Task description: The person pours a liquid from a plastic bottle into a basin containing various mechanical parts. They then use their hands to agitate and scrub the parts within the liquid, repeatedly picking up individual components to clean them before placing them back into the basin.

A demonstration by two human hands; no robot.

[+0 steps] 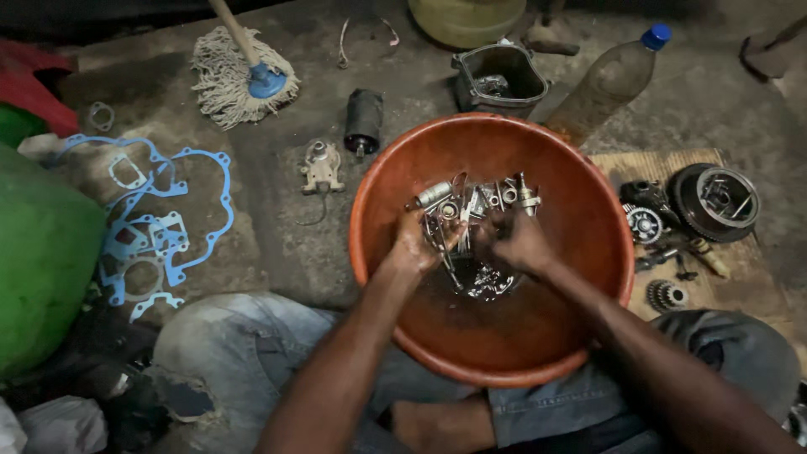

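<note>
A round orange basin [580, 193] sits on the floor between my knees, tilted a little toward me. Dark liquid pools at its bottom, and several small metal engine parts [479, 197] lie heaped above the pool. My left hand [414, 244] is inside the basin, fingers curled on a thin metal part [439, 229] at the heap's left edge. My right hand [519, 242] is beside it, fingers closed among the wet parts; what it grips is hidden.
A mop [239, 71], a black cylinder [363, 120] and a small metal housing [322, 166] lie beyond the basin. Blue gaskets [168, 227] lie at left by a green object [42, 252]. A black casing [498, 77], plastic bottle [607, 80], and gears on cardboard [714, 202] sit right.
</note>
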